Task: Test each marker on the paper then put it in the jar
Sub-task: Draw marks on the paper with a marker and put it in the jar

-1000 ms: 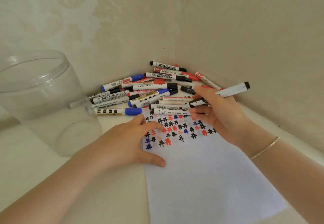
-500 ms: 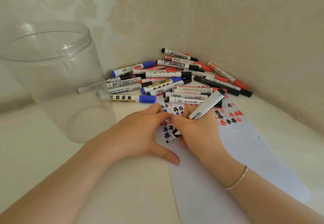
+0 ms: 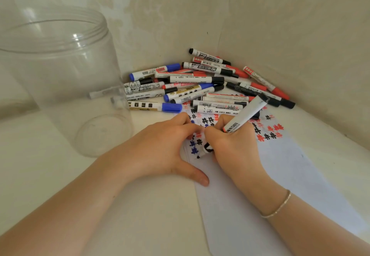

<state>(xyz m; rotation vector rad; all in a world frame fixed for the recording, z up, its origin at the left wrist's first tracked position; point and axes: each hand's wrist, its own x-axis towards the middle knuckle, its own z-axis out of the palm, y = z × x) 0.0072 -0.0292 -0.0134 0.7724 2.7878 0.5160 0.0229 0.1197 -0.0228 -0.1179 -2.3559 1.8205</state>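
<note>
My right hand (image 3: 232,145) grips a white marker (image 3: 245,116) with a black tip, its nib touching the white paper (image 3: 280,175) beside rows of black, red and blue hash marks. My left hand (image 3: 160,149) lies flat on the paper's left edge, fingers spread and thumb stretched toward me. A clear plastic jar (image 3: 60,79) stands open to the left, with nothing visible inside. A pile of capped markers (image 3: 200,87) in black, red and blue lies in the corner behind the paper.
Two patterned cream walls (image 3: 280,25) meet in a corner just behind the marker pile. The cream tabletop (image 3: 50,175) stretches to the left and front. A thin bracelet (image 3: 278,207) circles my right wrist.
My right hand brought the marker down from above the pile and set its tip on the paper next to my left hand. The view shifted closer to the jar.
</note>
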